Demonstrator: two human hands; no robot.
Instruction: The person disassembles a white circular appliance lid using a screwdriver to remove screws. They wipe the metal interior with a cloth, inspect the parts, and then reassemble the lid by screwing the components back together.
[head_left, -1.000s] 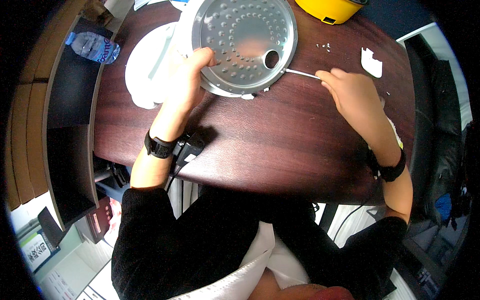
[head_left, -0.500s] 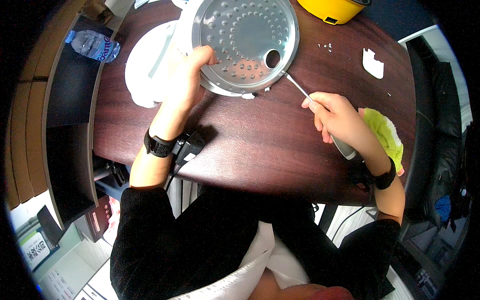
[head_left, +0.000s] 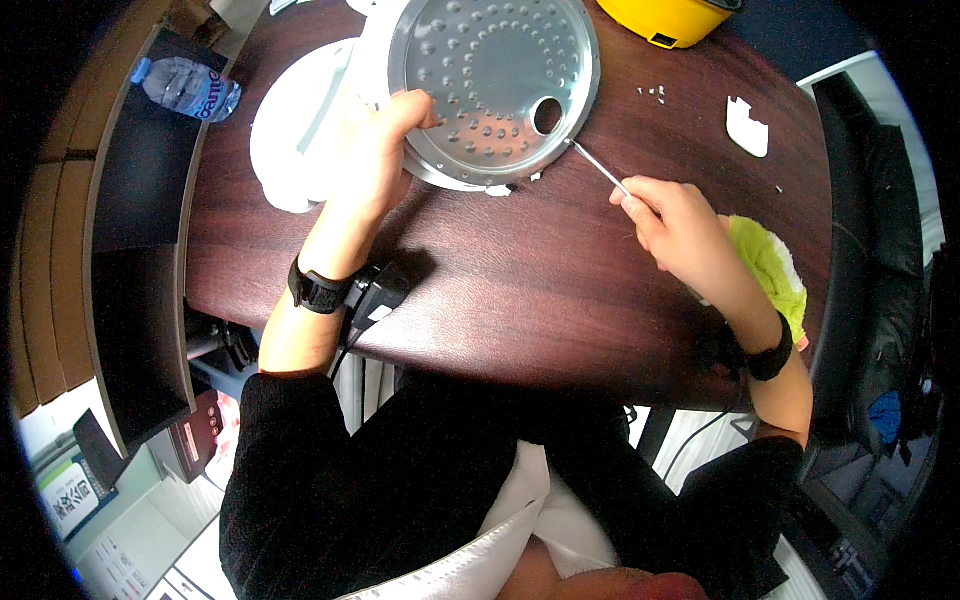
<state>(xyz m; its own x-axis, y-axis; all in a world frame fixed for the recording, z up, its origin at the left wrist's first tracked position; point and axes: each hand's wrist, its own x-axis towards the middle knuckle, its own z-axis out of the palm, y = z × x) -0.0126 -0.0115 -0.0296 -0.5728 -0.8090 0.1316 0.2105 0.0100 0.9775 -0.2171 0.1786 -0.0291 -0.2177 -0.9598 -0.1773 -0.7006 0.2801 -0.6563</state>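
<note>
Over dark wood-grain table [head_left: 520, 270]: dimpled metal disc [head_left: 480, 65], left hand [head_left: 383, 140] gripping its lower-left rim, right hand [head_left: 675, 220] pinching screwdriver [head_left: 600, 167], tip at lower-right rim, actual contact too small to tell. Slanted angle could make it skid, scratch metal imo.

Left hand [head_left: 376, 160] has the disc [head_left: 490, 65] by its lower-left edge, right hand [head_left: 682, 228] has a tool [head_left: 604, 170], tip at the disc's lower-right rim. Bottle's [head_left: 183, 88] way left of it, green cloth [head_left: 772, 268] lower right.
</note>
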